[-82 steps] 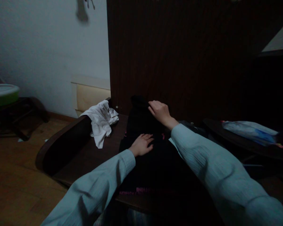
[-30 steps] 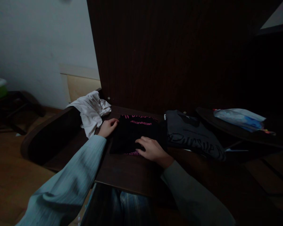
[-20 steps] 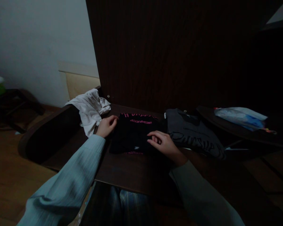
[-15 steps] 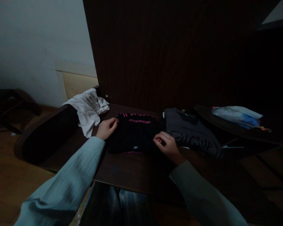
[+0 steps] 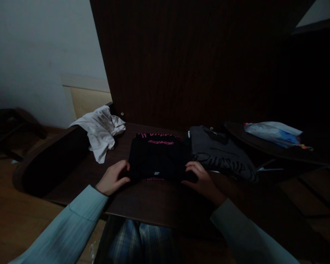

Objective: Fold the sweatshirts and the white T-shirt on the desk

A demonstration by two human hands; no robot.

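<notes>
A folded black T-shirt (image 5: 156, 157) with pink lettering lies on the dark wooden seat in front of me. At its near left corner, my left hand (image 5: 114, 178) has its fingers and thumb closed about the edge. My right hand (image 5: 200, 180) grips the opposite near corner in the same way, thumb below and fingers above. The fingertips of both hands are partly lost against the dark cloth. Just right of the black T-shirt sits a folded dark grey garment (image 5: 220, 146) with black script on it.
A crumpled white cloth (image 5: 100, 128) hangs over the left armrest (image 5: 44, 165). On the right armrest (image 5: 236, 134) rests a white and blue plastic package (image 5: 275, 132). The tall dark backrest (image 5: 181, 66) rises behind, beside a pale wall (image 5: 44, 47). Light is dim.
Both hands have come nearer to me along the sides of the black T-shirt, from its far left and right side to its near corners. The T-shirt looks flatter and squarer.
</notes>
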